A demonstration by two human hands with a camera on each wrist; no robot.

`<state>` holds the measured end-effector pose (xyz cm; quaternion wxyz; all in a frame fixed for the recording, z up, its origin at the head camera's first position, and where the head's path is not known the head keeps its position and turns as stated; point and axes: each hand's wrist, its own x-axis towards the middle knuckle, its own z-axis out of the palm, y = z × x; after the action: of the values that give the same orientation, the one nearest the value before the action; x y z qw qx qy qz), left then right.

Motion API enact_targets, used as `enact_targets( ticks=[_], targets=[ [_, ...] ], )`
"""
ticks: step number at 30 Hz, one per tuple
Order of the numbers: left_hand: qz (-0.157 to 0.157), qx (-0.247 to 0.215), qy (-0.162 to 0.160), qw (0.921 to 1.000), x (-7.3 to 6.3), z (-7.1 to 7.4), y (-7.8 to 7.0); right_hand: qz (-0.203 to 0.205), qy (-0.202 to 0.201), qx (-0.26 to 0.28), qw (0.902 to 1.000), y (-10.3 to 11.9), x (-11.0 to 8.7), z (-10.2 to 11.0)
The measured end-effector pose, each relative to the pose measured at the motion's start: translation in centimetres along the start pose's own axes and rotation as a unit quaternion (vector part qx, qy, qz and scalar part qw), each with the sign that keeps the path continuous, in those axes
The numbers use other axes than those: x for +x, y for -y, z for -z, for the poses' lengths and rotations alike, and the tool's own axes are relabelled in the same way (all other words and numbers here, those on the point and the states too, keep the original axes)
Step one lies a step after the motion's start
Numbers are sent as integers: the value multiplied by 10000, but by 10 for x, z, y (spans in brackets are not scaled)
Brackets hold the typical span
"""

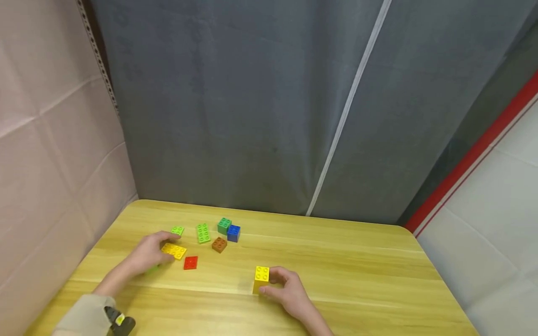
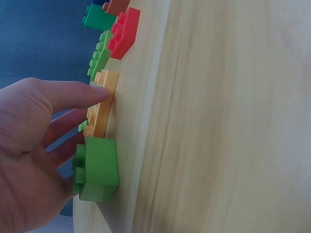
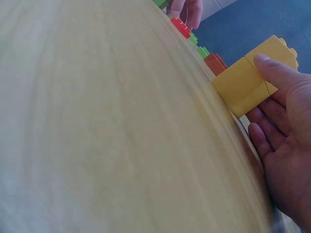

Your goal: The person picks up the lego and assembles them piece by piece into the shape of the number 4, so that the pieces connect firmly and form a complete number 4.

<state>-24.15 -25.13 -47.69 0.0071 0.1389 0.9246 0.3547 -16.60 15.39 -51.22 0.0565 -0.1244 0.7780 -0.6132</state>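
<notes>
My left hand (image 1: 150,252) spans a long yellow brick (image 1: 174,251), fingers spread wider than the brick. In the left wrist view the thumb (image 2: 80,94) lies against the brick's side; fingertips behind it are hidden. A taller light green brick (image 2: 99,170) stands beside that palm, and a small light green brick (image 1: 178,230) lies just past the fingers. My right hand (image 1: 290,291) grips a stack of two yellow bricks (image 1: 261,280) between thumb and fingers. Studs up, the stack stands with its lower end right at the tabletop.
Right of the left hand lie a flat red brick (image 1: 190,262), a long light green brick (image 1: 203,233) and a brown brick (image 1: 219,244). Dark green (image 1: 224,225) and blue (image 1: 233,233) bricks sit close together behind. A grey curtain (image 1: 252,116) hangs beyond the wooden table (image 1: 357,270).
</notes>
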Motion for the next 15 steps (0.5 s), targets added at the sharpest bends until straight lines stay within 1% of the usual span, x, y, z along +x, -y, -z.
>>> enact_targets(
  ticks=[5,7,15],
  targets=[
    [-117,31,113,9999,3,-3,1,-20,1,55,10000,-1,1,-1],
    [-109,31,133,9998,4,-3,2,-31,6,88,10000,-1,1,-1],
    [-110,138,49,9998,5,-3,5,7,33,-8,10000,0,0,0]
  ],
)
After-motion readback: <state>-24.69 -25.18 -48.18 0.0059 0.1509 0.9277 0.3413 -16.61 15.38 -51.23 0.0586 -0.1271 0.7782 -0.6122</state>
